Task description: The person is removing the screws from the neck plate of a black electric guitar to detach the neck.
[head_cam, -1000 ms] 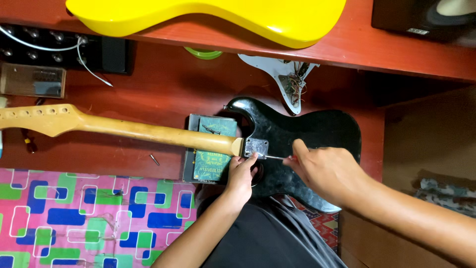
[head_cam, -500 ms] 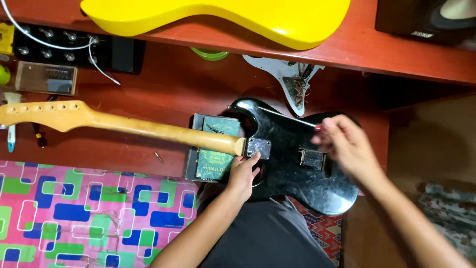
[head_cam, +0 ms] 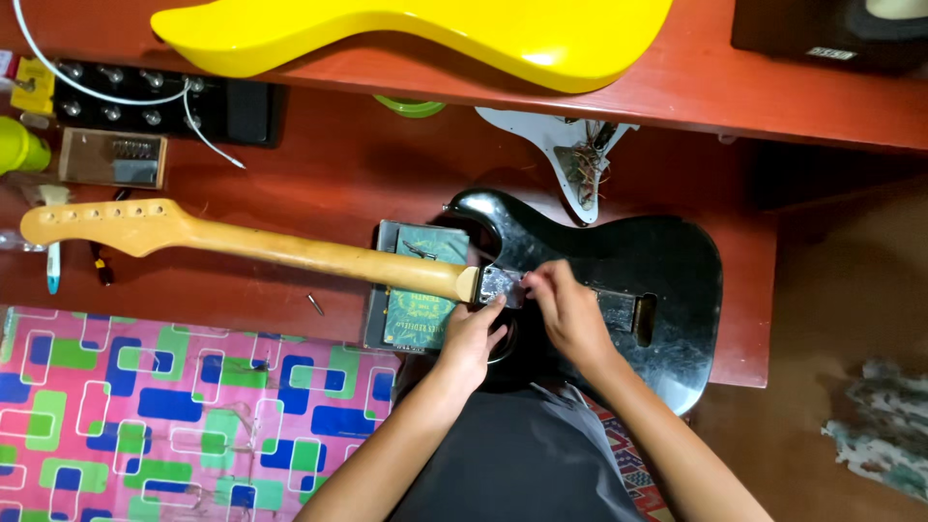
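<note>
Two hands meet at the neck joint of a black electric guitar body (head_cam: 619, 280) lying back-up on the red counter (head_cam: 319, 184). Going left to right: the maple neck (head_cam: 242, 242) runs from its headstock at the far left to its heel, propped on a dark green book (head_cam: 420, 290). The left hand (head_cam: 474, 338) cups the body edge below the heel, fingertips up against the metal neck plate (head_cam: 503, 286), fingers curled rather than spread. The right hand (head_cam: 570, 314) has come back from the body's right half, where it was lifted half a second ago, and now sits beside the plate with thumb and forefinger pressed together in a pinch; what they pinch is too small to tell. A second ago that hand was at the same plate, so this looks like a return to the plate with something fetched, judging by the pinch. A loose screw (head_cam: 315, 304) lies on the counter left of the book. Above, a yellow guitar body (head_cam: 416, 34) rests on the shelf, and a white pickguard (head_cam: 570, 155) lies behind the black body
</note>
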